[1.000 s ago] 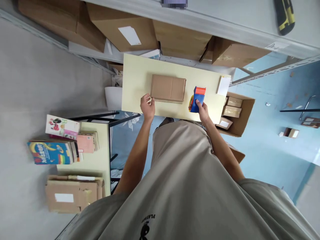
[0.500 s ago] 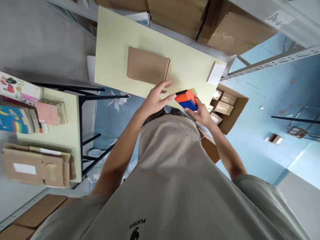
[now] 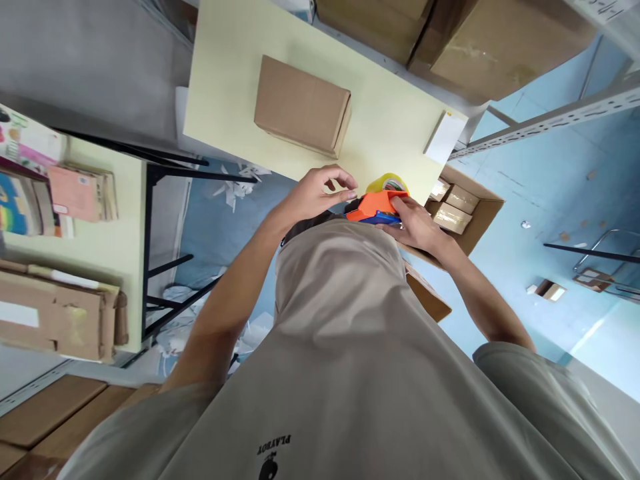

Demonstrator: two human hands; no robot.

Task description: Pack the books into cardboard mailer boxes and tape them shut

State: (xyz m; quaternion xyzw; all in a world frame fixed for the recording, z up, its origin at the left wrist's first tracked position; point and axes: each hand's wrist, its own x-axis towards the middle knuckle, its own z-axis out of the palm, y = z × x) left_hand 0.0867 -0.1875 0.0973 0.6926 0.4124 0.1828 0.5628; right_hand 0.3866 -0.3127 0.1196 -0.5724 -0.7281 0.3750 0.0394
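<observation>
My right hand (image 3: 417, 227) grips an orange and blue tape dispenser (image 3: 376, 206) with a yellowish tape roll (image 3: 387, 182), held close to my chest above the near edge of the pale yellow table (image 3: 235, 80). My left hand (image 3: 317, 193) is curled, its fingertips pinching at the dispenser's front end. A closed brown cardboard box (image 3: 301, 107) lies on the table beyond both hands, untouched.
A white pad (image 3: 442, 137) lies at the table's right end. An open carton with small boxes (image 3: 463, 207) stands on the blue floor to the right. A second table at left holds books (image 3: 75, 193) and flattened cardboard (image 3: 60, 317). Large cartons (image 3: 490, 47) fill the shelf behind.
My right hand lifted the dispenser off the table and drew it toward my chest. My left hand left the box's edge and came across to the dispenser's front, fingers now curled.
</observation>
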